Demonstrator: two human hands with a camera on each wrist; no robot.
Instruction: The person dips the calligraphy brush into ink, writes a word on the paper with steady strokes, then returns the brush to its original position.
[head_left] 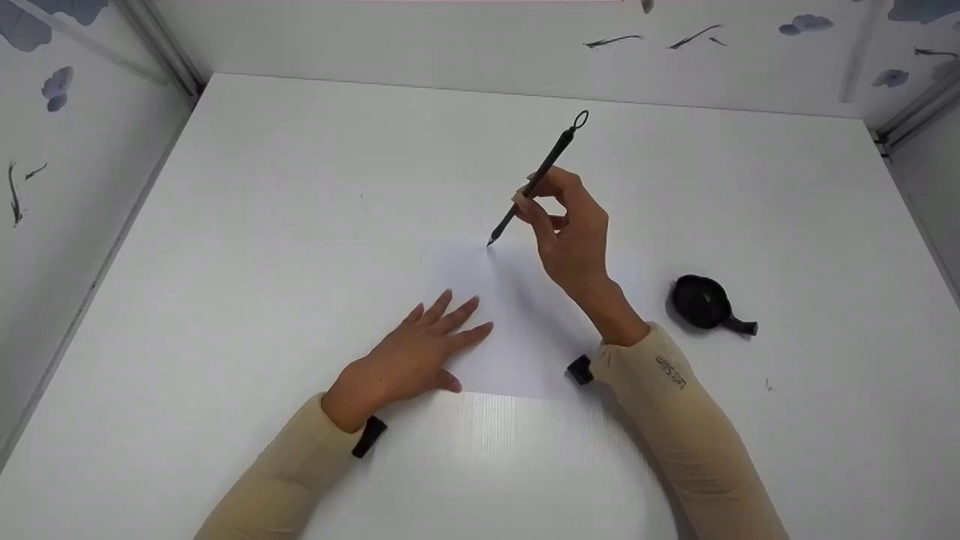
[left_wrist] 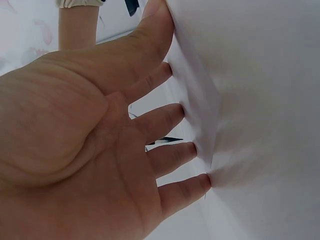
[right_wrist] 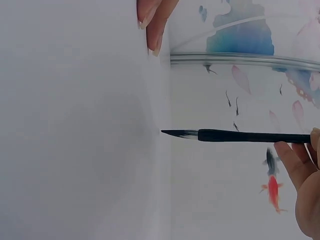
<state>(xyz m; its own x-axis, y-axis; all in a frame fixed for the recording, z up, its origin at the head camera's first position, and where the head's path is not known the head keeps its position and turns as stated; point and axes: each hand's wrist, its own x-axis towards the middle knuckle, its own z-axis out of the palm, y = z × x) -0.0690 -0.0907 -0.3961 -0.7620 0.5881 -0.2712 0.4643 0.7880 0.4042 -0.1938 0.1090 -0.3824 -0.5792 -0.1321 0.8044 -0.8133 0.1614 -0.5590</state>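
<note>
My right hand [head_left: 574,229] pinches a dark calligraphy brush [head_left: 551,157] by its handle, with a hanging loop at the top end. The brush leans, and its dark tip [right_wrist: 172,133] points down at the upper part of a white sheet of paper [head_left: 517,360]; in the right wrist view the tip is at or very near the surface. No marks show on the sheet. My left hand [head_left: 416,352] rests spread on the paper's left side, its fingertips [left_wrist: 192,150] touching it in the left wrist view.
A small black dish with a short handle [head_left: 701,301] sits right of the paper on the white table [head_left: 262,225]. Panels with painted flowers and fish [right_wrist: 272,190] stand around the table's edges. Black wrist devices [head_left: 580,370] sit at both cuffs.
</note>
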